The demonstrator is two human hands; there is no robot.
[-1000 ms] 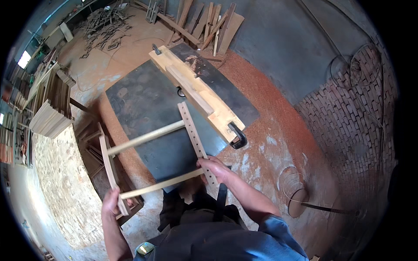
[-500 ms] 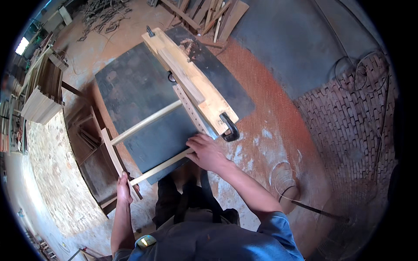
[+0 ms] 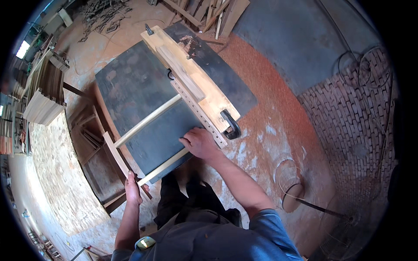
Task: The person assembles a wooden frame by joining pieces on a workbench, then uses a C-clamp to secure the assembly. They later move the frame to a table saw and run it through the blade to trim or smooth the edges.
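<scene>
A wooden frame lies partly over the dark tabletop (image 3: 130, 78). Its right rail (image 3: 191, 104), pierced by a row of small holes, runs alongside a thick pale board (image 3: 213, 102). Two crossbars, a far one (image 3: 148, 120) and a near one (image 3: 163, 165), join it to the left rail (image 3: 116, 152), which sits beyond the table's left edge. My left hand (image 3: 133, 190) is closed around the near end of the left rail. Curled over the near crossbar by the right rail is my right hand (image 3: 201, 143); its fingertips are partly hidden.
A black clamp (image 3: 230, 124) grips the board's near end, another clamp (image 3: 149, 30) its far end. Wood shavings (image 3: 187, 43) lie beyond the board. At left, stacked wooden slats (image 3: 43, 98) stand by a pale sheet (image 3: 54, 174). A fan (image 3: 342, 235) stands at lower right.
The frame has shifted and turned slightly, its left rail coming nearer to me and rightward with my left hand. The holed rail now sits closer along the board. My right hand has moved a little left.
</scene>
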